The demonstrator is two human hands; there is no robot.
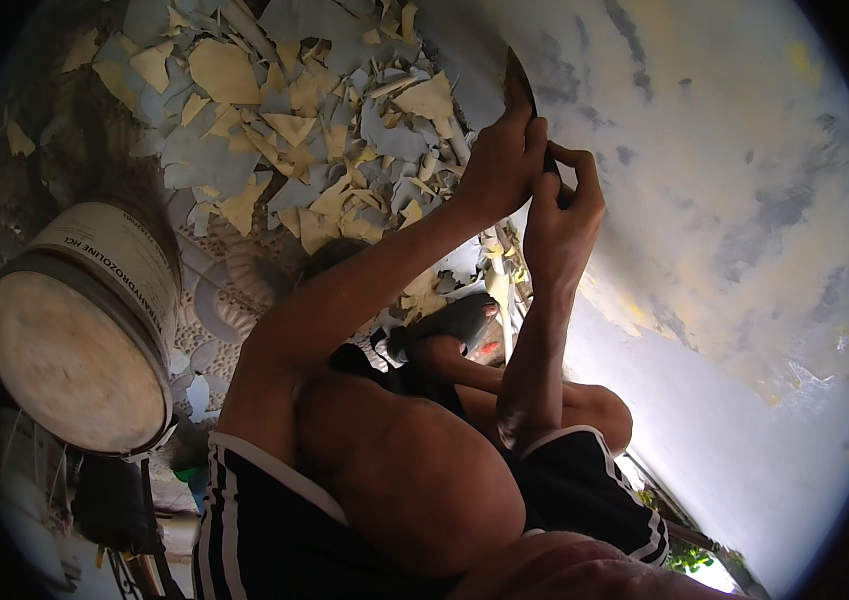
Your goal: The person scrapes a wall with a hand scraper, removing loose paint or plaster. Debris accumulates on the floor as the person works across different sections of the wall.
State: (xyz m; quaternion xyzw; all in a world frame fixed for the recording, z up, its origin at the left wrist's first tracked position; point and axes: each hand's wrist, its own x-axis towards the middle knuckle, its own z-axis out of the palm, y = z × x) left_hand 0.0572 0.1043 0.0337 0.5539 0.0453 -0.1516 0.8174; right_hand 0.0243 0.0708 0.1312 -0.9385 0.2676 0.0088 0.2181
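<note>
A knife-like tool with a dark pointed blade stands in front of the patchy wall. My left hand is closed around it, one finger stretched along the blade. Just below, my right hand pinches the black handle end between thumb and fingers. The two hands nearly meet, and much of the handle is hidden inside them. Whether the blade touches the wall, I cannot tell. Grey smears and yellowish patches mark the wall surface.
Peeled paint flakes, cream and grey, pile over the patterned floor left of the wall. A large lidded tub with a printed label stands at left. My bent knee and sandalled foot sit below my arms.
</note>
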